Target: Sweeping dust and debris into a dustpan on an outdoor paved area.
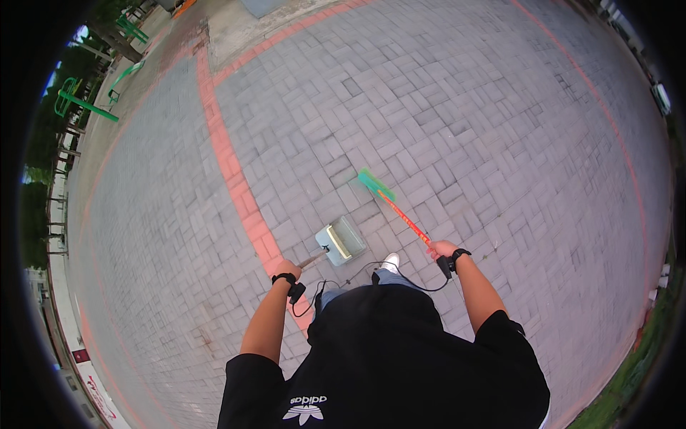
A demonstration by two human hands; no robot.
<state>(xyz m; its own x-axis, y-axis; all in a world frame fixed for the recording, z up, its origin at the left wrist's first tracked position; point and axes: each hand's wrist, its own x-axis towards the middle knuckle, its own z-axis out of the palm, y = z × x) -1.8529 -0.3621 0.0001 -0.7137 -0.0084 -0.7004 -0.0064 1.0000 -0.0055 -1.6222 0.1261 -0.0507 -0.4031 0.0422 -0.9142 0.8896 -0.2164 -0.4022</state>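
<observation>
My left hand [287,270] is closed around the stick handle [313,259] of a grey-blue dustpan [341,241]. The dustpan lies low over the paving in front of my feet, with a pale comb-like strip across it and its open side turned to the right. In my right hand [442,249] is the red-orange handle [405,219] of a broom. Its green broom head [377,185] is ahead of the dustpan and a little to its right, apart from it. Whether the bristles touch the ground cannot be told. Wristbands with black devices and a cable are on both wrists.
Grey paving bricks [429,134] surround me, crossed by a red brick line [230,166] on my left. A white shoe [392,262] shows near the cable [370,264]. Green outdoor exercise equipment [88,104] and a tree trunk [122,45] stand at the far left.
</observation>
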